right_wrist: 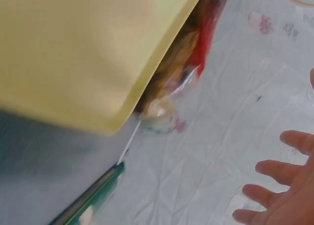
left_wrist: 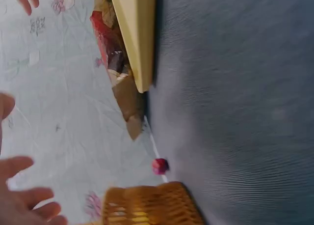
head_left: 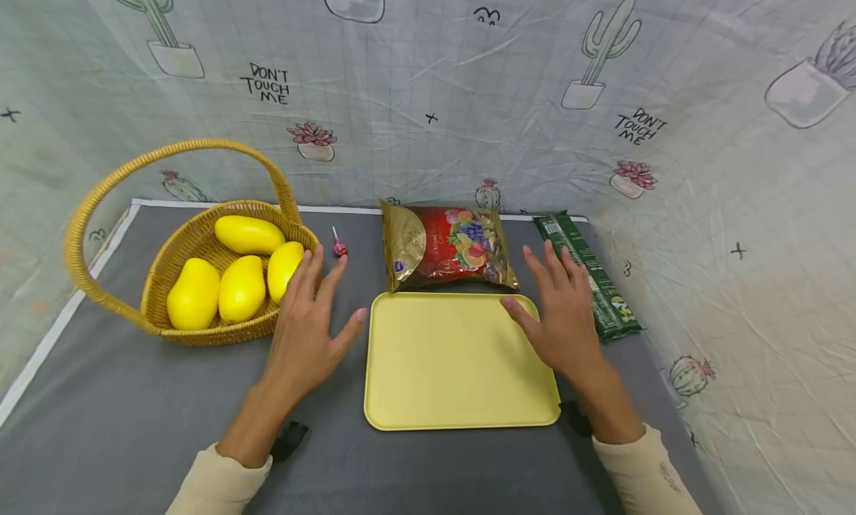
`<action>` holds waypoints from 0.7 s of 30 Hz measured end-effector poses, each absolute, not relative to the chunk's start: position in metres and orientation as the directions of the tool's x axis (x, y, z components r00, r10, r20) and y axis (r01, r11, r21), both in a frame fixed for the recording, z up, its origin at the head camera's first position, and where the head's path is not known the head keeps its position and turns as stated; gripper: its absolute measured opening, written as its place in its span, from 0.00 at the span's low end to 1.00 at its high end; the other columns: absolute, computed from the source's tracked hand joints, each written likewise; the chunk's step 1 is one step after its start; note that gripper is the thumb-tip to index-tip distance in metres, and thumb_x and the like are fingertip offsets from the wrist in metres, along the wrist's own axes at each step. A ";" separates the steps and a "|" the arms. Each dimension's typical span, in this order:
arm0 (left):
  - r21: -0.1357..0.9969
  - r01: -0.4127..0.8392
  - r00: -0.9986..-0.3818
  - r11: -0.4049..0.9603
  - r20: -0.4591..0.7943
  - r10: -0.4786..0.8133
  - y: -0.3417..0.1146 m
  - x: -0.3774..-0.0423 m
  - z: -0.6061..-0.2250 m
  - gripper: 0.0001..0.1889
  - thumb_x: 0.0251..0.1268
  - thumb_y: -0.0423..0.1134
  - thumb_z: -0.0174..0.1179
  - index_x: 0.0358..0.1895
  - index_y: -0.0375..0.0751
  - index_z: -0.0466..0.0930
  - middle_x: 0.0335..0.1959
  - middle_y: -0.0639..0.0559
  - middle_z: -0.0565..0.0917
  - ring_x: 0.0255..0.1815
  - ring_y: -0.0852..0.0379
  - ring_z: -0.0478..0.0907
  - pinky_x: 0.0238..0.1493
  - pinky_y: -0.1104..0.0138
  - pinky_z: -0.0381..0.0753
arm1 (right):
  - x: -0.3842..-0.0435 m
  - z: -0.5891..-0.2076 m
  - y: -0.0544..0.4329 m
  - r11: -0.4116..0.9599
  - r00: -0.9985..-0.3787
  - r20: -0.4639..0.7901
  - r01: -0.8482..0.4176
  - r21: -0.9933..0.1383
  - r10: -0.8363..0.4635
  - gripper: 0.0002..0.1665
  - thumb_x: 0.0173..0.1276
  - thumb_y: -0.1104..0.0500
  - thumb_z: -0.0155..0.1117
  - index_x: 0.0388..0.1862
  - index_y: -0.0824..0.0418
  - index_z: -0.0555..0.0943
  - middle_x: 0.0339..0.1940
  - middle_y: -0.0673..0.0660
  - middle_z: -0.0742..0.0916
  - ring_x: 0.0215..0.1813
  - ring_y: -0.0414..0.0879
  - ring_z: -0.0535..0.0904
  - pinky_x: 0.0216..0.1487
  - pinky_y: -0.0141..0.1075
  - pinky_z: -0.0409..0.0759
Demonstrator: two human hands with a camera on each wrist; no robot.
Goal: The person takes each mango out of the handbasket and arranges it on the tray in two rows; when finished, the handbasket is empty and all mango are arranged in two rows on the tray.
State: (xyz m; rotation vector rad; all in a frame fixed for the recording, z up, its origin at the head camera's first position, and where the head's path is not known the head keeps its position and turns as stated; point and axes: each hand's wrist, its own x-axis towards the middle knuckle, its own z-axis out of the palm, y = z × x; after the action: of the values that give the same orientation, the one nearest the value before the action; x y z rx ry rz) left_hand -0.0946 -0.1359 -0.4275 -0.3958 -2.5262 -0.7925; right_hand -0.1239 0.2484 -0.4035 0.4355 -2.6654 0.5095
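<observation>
My left hand (head_left: pixel 305 340) hovers between the wicker basket (head_left: pixel 227 340) and the tray, fingers spread and holding nothing. Its fingertips overlap the basket's right rim in the head view. Several yellow mangoes (head_left: pixel 193 293) lie in that basket, under its tall arched handle. Over the right edge of the yellow tray (head_left: pixel 455 359) is my right hand (head_left: pixel 565 318), also spread and holding nothing. Behind the tray lies a red and gold candy bag (head_left: pixel 444 247). A long green packet (head_left: pixel 595 277) lies to the right, partly hidden by the right hand.
A small wrapped lollipop (head_left: pixel 339 247) lies between the basket and the candy bag. The grey table (head_left: pixel 321 470) ends at a patterned cloth backdrop (head_left: pixel 414 76) behind and at the sides. The basket's handle (head_left: pixel 194 145) rises well above the table.
</observation>
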 end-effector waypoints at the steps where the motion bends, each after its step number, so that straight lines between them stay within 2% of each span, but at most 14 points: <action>1: 0.494 0.388 -0.841 0.778 0.535 0.080 -0.138 -0.092 -0.429 0.41 0.70 0.48 0.68 0.83 0.44 0.64 0.87 0.38 0.57 0.86 0.33 0.55 0.82 0.37 0.54 | -0.124 -0.403 0.244 0.870 -0.863 0.446 -0.394 -0.297 -0.239 0.50 0.72 0.38 0.71 0.87 0.48 0.62 0.87 0.64 0.63 0.86 0.70 0.54 0.80 0.74 0.49; 7: 0.641 0.347 -0.745 0.685 0.632 -0.214 -0.152 -0.075 -0.435 0.34 0.67 0.41 0.68 0.76 0.42 0.74 0.77 0.38 0.72 0.74 0.34 0.68 0.72 0.40 0.63 | -0.125 -0.394 0.218 0.798 -0.802 0.526 -0.501 -0.335 -0.282 0.48 0.67 0.47 0.78 0.82 0.56 0.70 0.83 0.64 0.71 0.85 0.65 0.61 0.80 0.69 0.58; 11: 0.724 0.295 -0.665 0.624 0.624 -0.410 -0.161 -0.064 -0.439 0.31 0.66 0.37 0.69 0.73 0.41 0.76 0.70 0.36 0.77 0.70 0.41 0.69 0.70 0.53 0.63 | -0.127 -0.391 0.202 0.773 -0.772 0.557 -0.543 -0.327 -0.307 0.44 0.66 0.47 0.78 0.78 0.59 0.74 0.80 0.63 0.75 0.81 0.63 0.67 0.77 0.65 0.66; 14: 0.807 0.227 -0.609 0.545 0.554 -0.567 -0.166 -0.057 -0.439 0.30 0.65 0.34 0.69 0.71 0.40 0.76 0.65 0.37 0.76 0.68 0.53 0.68 0.67 0.64 0.61 | -0.129 -0.389 0.192 0.752 -0.752 0.571 -0.574 -0.323 -0.329 0.43 0.66 0.47 0.78 0.77 0.58 0.75 0.79 0.62 0.77 0.78 0.62 0.70 0.75 0.63 0.69; 16: 0.861 0.190 -0.568 0.473 0.489 -0.662 -0.167 -0.051 -0.436 0.29 0.65 0.33 0.69 0.71 0.40 0.76 0.62 0.43 0.74 0.66 0.58 0.66 0.64 0.68 0.62 | -0.130 -0.388 0.185 0.739 -0.741 0.577 -0.593 -0.320 -0.344 0.43 0.66 0.47 0.78 0.77 0.58 0.75 0.79 0.61 0.77 0.77 0.61 0.71 0.75 0.62 0.70; 19: 0.921 0.142 -0.507 0.363 0.383 -0.772 -0.166 -0.044 -0.428 0.30 0.66 0.34 0.68 0.71 0.43 0.73 0.62 0.55 0.67 0.66 0.60 0.64 0.65 0.67 0.61 | -0.132 -0.387 0.175 0.720 -0.726 0.585 -0.617 -0.319 -0.362 0.43 0.67 0.47 0.78 0.77 0.58 0.75 0.78 0.61 0.78 0.76 0.60 0.72 0.75 0.60 0.70; 21: 0.946 0.112 -0.471 0.304 0.320 -0.822 -0.166 -0.040 -0.424 0.31 0.67 0.36 0.69 0.72 0.45 0.71 0.64 0.58 0.62 0.68 0.58 0.61 0.68 0.65 0.60 | -0.132 -0.387 0.168 0.704 -0.717 0.590 -0.632 -0.324 -0.372 0.42 0.67 0.47 0.78 0.77 0.58 0.76 0.78 0.61 0.78 0.75 0.59 0.73 0.75 0.60 0.70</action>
State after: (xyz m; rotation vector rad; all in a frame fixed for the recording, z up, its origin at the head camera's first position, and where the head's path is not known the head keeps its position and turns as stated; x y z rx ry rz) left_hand -0.0403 -0.1661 -0.4242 0.6523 -1.6769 -1.3106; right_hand -0.1324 0.1676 -0.3869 0.7689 -2.4213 0.7123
